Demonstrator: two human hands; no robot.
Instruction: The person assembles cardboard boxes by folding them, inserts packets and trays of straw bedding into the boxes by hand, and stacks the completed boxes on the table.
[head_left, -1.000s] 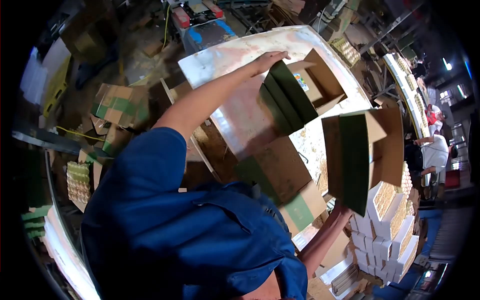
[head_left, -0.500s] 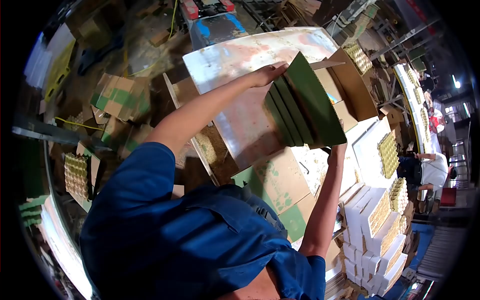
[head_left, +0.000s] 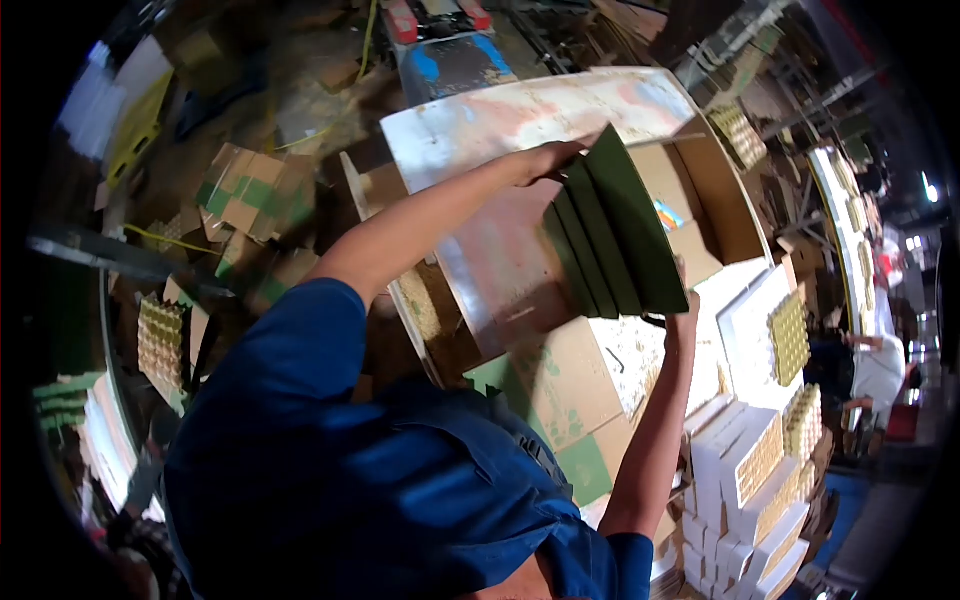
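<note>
In front of my chest stand nested cardboard boxes (head_left: 625,235), with dark green outer sides fanned in several layers. My left hand (head_left: 550,162) grips their upper left edge, fingers partly hidden behind the cardboard. At the lower right corner my right hand (head_left: 683,303) is closed on the green side. The open brown interior (head_left: 700,190) faces away from me, and a small coloured label (head_left: 667,214) shows inside. Beneath them is a pale, stained tabletop (head_left: 500,235). A flat brown and green carton (head_left: 565,385) lies nearer my body.
White boxes (head_left: 735,480) are stacked at the lower right, near egg trays (head_left: 790,338). Crumpled cartons (head_left: 255,190) lie at the left, above another tray stack (head_left: 162,340). A person in white (head_left: 878,370) is at the far right.
The separate box at the right in the oldest view has moved left and now sits together with the other. My right hand rose from beneath it to the lower right corner.
</note>
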